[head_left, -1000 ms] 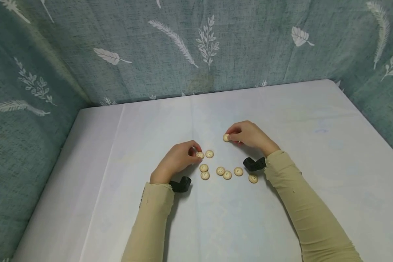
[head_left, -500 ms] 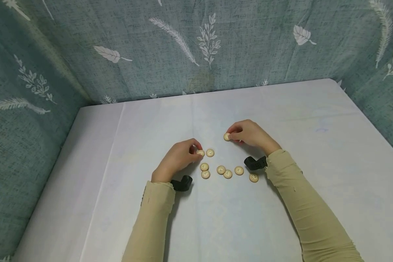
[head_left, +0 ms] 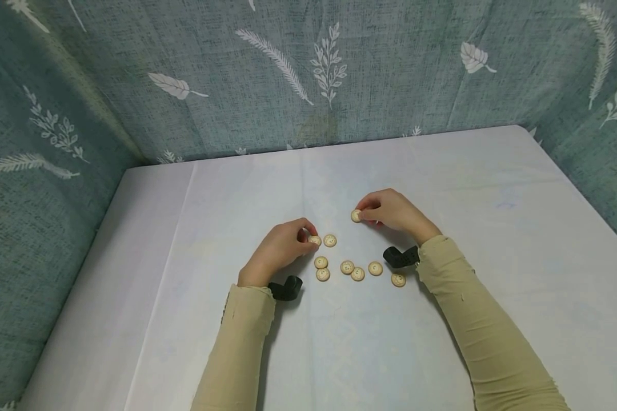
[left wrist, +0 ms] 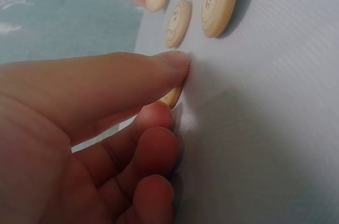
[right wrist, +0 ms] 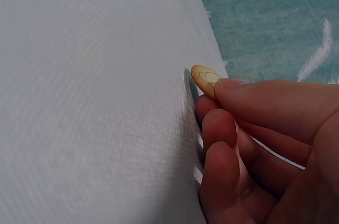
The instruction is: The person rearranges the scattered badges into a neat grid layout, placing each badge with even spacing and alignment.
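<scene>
My left hand [head_left: 283, 248] pinches a round wooden button [head_left: 314, 241] between thumb and index finger, low over the white cloth. In the left wrist view the thumb covers most of that button [left wrist: 172, 97]. Farther back and to the right, my right hand [head_left: 393, 211] holds another wooden button [head_left: 356, 216] by its edge, thumb on its face. The right wrist view has this button [right wrist: 205, 80] tilted up, a line drawing on it. Just right of the left fingertips lies a loose button [head_left: 330, 240].
Nearer the person, two buttons [head_left: 322, 274] lie touching, one behind the other. To their right several more buttons [head_left: 357, 274] form a loose row ending near the right wrist's black camera mount [head_left: 400, 257]. A green leaf-print curtain [head_left: 267, 74] stands behind the white-covered table [head_left: 226, 194].
Both hands keep their grips on their buttons and stay in place. The whole view has shifted very slightly; the loose buttons have not moved on the cloth.
</scene>
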The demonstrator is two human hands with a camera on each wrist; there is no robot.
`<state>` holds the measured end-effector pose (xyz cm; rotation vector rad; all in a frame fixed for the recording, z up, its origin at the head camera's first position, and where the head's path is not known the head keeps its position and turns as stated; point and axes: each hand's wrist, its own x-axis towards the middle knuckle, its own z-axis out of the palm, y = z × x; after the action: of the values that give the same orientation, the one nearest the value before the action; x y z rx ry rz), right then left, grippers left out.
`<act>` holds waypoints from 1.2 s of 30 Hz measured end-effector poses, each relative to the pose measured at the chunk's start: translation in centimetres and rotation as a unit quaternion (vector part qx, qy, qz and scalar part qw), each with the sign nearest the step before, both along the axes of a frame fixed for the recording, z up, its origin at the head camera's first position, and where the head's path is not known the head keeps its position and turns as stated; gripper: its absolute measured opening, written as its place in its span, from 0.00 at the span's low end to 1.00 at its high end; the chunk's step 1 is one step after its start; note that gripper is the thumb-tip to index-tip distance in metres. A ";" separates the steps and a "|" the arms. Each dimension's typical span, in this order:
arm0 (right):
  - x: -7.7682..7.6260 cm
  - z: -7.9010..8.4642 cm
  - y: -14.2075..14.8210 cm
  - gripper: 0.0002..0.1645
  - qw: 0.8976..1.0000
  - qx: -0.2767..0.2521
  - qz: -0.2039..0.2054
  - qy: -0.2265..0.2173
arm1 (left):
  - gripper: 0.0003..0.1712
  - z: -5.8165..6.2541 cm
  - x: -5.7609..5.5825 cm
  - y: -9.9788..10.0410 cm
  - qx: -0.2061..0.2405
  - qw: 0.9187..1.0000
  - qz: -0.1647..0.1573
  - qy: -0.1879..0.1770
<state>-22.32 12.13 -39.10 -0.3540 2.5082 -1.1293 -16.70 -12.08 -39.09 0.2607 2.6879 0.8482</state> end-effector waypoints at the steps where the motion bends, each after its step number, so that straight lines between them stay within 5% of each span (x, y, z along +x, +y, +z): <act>1: 0.0 0.0 0.0 0.10 1.000 0.001 0.001 0.001 | 0.11 0.0 0.0 0.0 0.000 1.000 0.000 -0.001; 36: 0.3 0.1 -1.8 0.11 1.000 0.008 -0.008 0.017 | 0.09 0.2 0.1 0.0 0.005 1.000 -0.002 -0.007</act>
<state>-22.01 10.30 -39.03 -0.3524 2.5512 -1.1185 -16.58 -12.07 -38.91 0.2619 2.6690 0.8593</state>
